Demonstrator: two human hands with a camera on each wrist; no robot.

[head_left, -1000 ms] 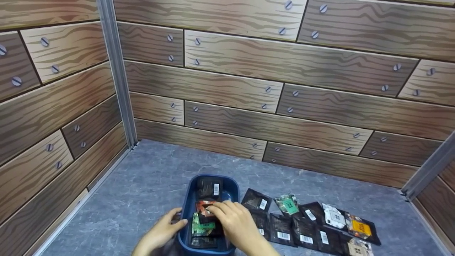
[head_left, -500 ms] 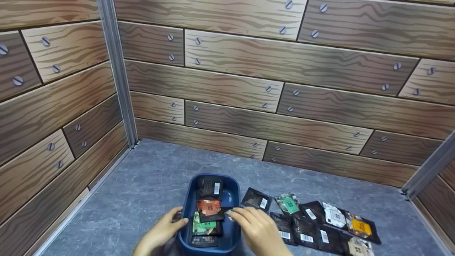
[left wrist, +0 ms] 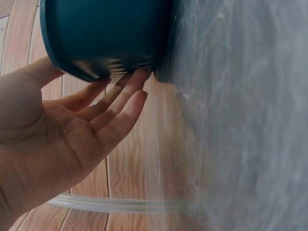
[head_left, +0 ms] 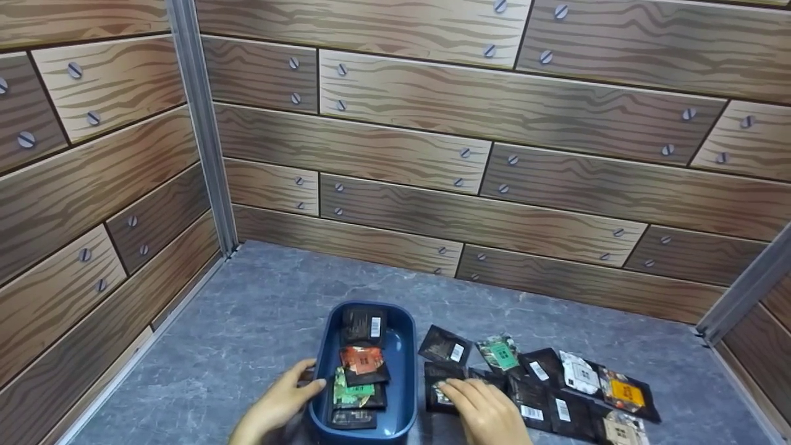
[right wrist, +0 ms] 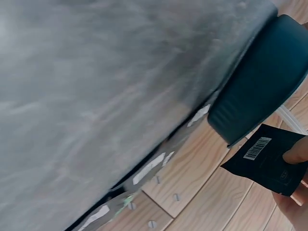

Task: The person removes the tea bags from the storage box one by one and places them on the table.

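My right hand (head_left: 488, 411) pinches a small flat black sachet (right wrist: 262, 156) between thumb and fingers. In the right wrist view the sachet's barcode side shows, and it is held off the table. From the head it appears just right of the blue box (head_left: 405, 334), above other sachets. My left hand (head_left: 281, 395) lies against the box's left side, thumb at the rim. Its fingers (left wrist: 120, 122) are nearly straight, their tips touching the outer wall. Along the box's left half lie black sachets (head_left: 363, 327), an orange-fronted one (head_left: 364, 363) and a green-fronted one (head_left: 355, 390).
Right of the box several sachets are spread in rough rows: black ones (head_left: 445, 345), a green one (head_left: 502, 354), a white one (head_left: 581, 374), a yellow-labelled one (head_left: 627, 392) and a beige-labelled one (head_left: 621, 429). Wood-patterned walls (head_left: 395, 136) enclose the grey table (head_left: 259, 296).
My right hand has left the orange-fronted sachet in the box and moved right, out over the rim, with a sachet in its fingers. My left hand has stayed at the box's side.
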